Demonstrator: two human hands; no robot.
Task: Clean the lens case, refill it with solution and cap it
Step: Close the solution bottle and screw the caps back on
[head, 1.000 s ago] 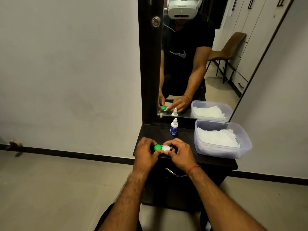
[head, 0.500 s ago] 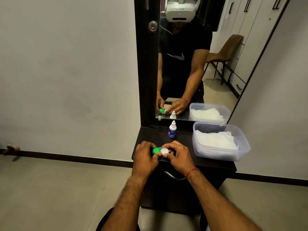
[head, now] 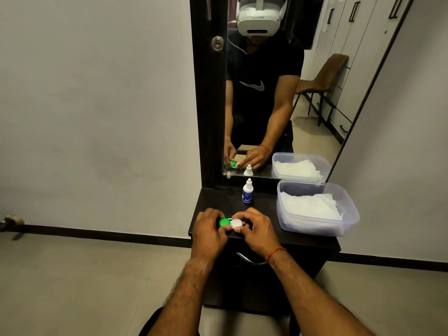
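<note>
— Hands on the case: how many, and holding how?
— Two. Left hand (head: 208,230) curled round the green-capped end of the one lens case (head: 230,223), fingers (head: 224,231) pinching it; right hand (head: 257,230) closed on the white cap (head: 236,223), thumb and fingers pressed round its rim. Held at the front edge of the dark counter (head: 312,241), just above it; touching or not, could not tell.
— Counted what else?
— One solution bottle (head: 247,191), upright, capped, at the back near the mirror (head: 278,93), well apart from the case. One clear plastic tub (head: 315,207) of white tissues (head: 310,206), on the right, reaching the counter's right edge.
— Room to move?
— Bare counter between bottle and hands, and on the left side.
</note>
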